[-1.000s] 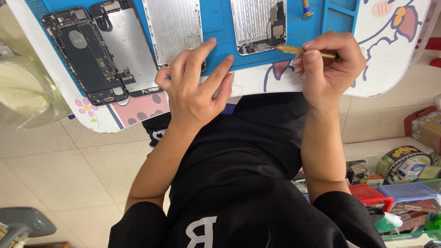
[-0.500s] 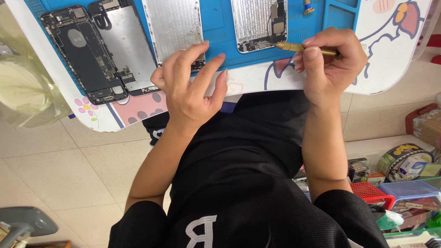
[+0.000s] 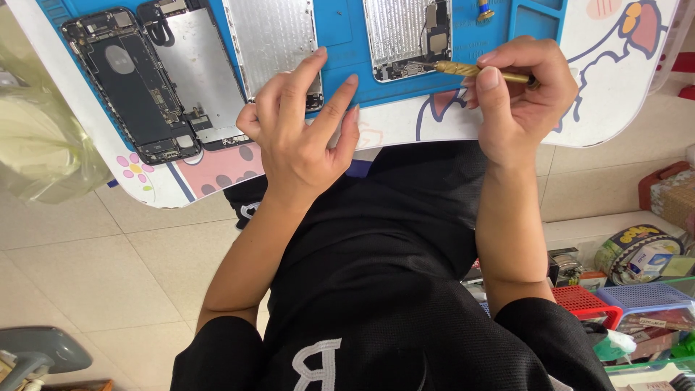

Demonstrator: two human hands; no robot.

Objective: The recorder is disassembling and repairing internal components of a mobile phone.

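Your right hand (image 3: 523, 101) is closed around a thin gold screwdriver (image 3: 478, 71). The thumb and the first fingers pinch its shaft, and the tool lies almost flat, pointing to your left. Its tip touches the lower edge of a silver phone back shell (image 3: 405, 36), at the corner where small dark parts sit. This shell lies on the blue work mat (image 3: 340, 43), near the middle of the top of the view.

Your left hand (image 3: 300, 134) holds nothing. Its fingers are spread and a little bent, with the fingertips (image 3: 318, 54) over the front edge of the mat. The index finger reaches the lower corner of a second silver shell (image 3: 271, 40), which lies just beside the first one, on its left. I cannot tell if the finger presses on it or only hovers above.

Further to your left on the mat lies an opened phone body (image 3: 127, 80) with a dark battery and small boards, and beside it, touching, is its screen panel (image 3: 195, 69) with a grey metal plate. The mat rests on a white table (image 3: 615, 72) with cartoon drawings. A small gold bit (image 3: 483, 10) stands at the top edge of the mat, above the screwdriver.

On the floor to your right are a red basket (image 3: 590, 300) and a blue basket (image 3: 644, 297).
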